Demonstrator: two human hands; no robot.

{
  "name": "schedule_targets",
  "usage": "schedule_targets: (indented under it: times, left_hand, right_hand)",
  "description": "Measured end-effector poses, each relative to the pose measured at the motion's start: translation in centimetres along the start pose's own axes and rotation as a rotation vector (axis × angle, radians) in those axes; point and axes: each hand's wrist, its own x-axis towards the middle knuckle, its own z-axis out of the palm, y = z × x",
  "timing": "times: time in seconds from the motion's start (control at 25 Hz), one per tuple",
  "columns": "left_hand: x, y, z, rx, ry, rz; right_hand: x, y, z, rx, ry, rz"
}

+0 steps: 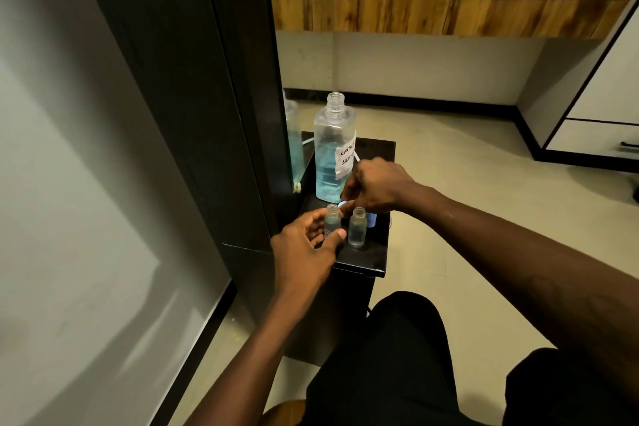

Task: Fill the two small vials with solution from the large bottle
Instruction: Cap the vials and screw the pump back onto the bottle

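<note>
Two hands meet over the vials: the left hand [304,252] curls round the left vial [332,218], and the right hand [377,187] pinches a pale-blue cap [342,206] just beside its mouth. The right vial [358,228] stands alongside, with the uncapped large bottle [332,149] behind, all on the black tabletop [366,259].

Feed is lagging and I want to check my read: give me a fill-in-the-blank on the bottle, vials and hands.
The liquid in the large bottle is ____ in colour.
The bottle's neck has no ____ on it.
On the black table stand ____ small vials, the left vial and the right vial.
The left hand grips the ____ vial.
Missing words: blue; cap; two; left.
</note>
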Motion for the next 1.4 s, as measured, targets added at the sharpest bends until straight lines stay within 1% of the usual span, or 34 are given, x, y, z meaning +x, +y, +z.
schedule_targets:
  times: [0.08, 0.16, 0.24, 0.32, 0.36, 0.4, 0.48, 0.56, 0.64, 0.8, 1.08, 1.24, 1.36, 1.4]
  left_hand:
    - [0.1, 0.3, -0.1, 0.011, 0.017, 0.000]
    - [0.1, 1.1, -0.6, 0.016, 0.045, 0.013]
    - [0.1, 2.3, -1.3, 0.023, 0.062, 0.047]
    - [0.1, 3.9, -2.0, 0.047, 0.073, 0.092]
    - [0.1, 4.7, -2.2, 0.060, 0.071, 0.114]
    - [-0.1, 5.5, -2.4, 0.072, 0.063, 0.136]
    - [-0.4, 7.0, -2.6, 0.071, 0.037, 0.173]
    - [-0.9, 8.1, -2.7, 0.049, 0.041, 0.199]
    - [-1.3, 9.2, -2.9, 0.052, 0.040, 0.227]
    - [-1.9, 10.7, -3.6, 0.053, 0.042, 0.268]
    - [-2.1, 11.8, -3.5, 0.114, 0.026, 0.337]
    - [-2.4, 11.6, -3.2, 0.115, 0.040, 0.342]
    - [-2.6, 11.5, -3.1, 0.100, 0.047, 0.350]
    - [-2.7, 11.6, -3.1, 0.100, 0.055, 0.361]
  right_hand:
    - [0.0, -0.1, -0.2, 0.016, -0.001, 0.004]
    - [-0.7, 0.0, -1.8, 0.092, 0.026, -0.008]
    - [-2.0, 0.1, -4.4, 0.292, 0.066, -0.088]
    - [-3.9, -0.2, -7.6, 0.580, 0.099, -0.186]
    - [-4.9, -0.4, -9.2, 0.682, 0.103, -0.227]
    - [-5.9, -0.8, -10.6, 0.732, 0.101, -0.268]
    - [-7.7, -1.5, -13.0, 0.714, 0.076, -0.354]
    - [-8.8, -2.1, -14.5, 0.616, 0.032, -0.422]
    - [-9.5, -2.7, -15.4, 0.537, 0.008, -0.444]
    - [-10.9, -3.4, -17.0, 0.457, 0.018, -0.479]
    - [-12.1, -3.9, -18.1, 0.384, 0.020, -0.443]
    - [-12.0, -4.2, -17.7, 0.303, 0.051, -0.417]
    - [-12.5, -4.7, -17.7, 0.311, 0.036, -0.378]
    - [-12.7, -5.0, -17.6, 0.273, 0.064, -0.375]
